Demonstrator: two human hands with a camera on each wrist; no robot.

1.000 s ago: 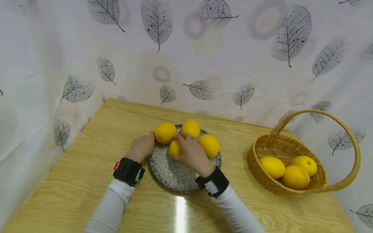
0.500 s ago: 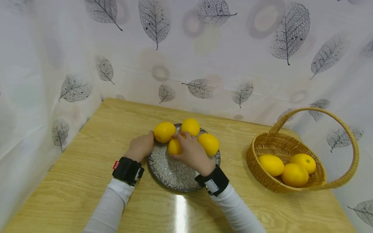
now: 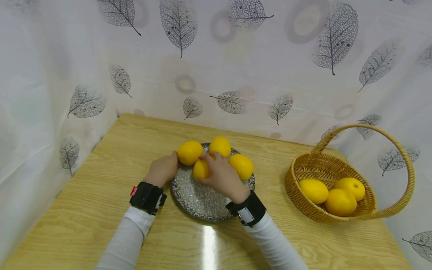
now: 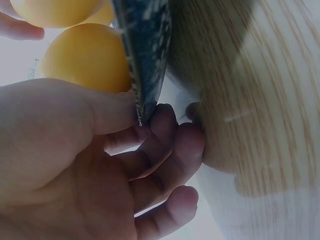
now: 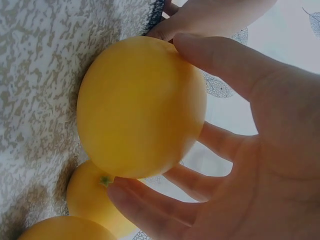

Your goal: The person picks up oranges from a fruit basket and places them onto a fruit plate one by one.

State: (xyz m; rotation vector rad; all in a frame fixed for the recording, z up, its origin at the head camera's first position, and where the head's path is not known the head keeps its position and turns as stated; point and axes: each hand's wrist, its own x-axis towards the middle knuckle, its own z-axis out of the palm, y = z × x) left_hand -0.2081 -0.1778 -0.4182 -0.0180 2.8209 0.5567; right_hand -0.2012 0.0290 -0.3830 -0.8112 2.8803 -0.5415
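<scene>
A speckled grey plate (image 3: 202, 202) stands on the wooden table, its dark rim raised. At its left rim, my left hand (image 3: 162, 170) pinches the edge, with the thumb above and fingers (image 4: 172, 155) curled beneath. Over the plate's middle, my right hand (image 3: 222, 176) grips a round yellow-orange fruit, an orange (image 5: 140, 107), between thumb and fingers. Its lower side lies against or very near the plate. Behind it are three more oranges on the plate: a left one (image 3: 190, 152) next to my left hand, a back one (image 3: 220, 146) and a right one (image 3: 241, 167).
To the right stands a wicker basket (image 3: 293, 195) with a tall arched handle (image 3: 410, 176), holding three more yellow fruits (image 3: 341, 202). A leaf-patterned curtain (image 3: 236, 67) hangs behind and beside the table (image 3: 101, 180). Light glares on the table in front of the plate.
The head view has shifted slightly. Both hands keep their holds, on the plate rim and on the orange, and the fruits stay nearly in place.
</scene>
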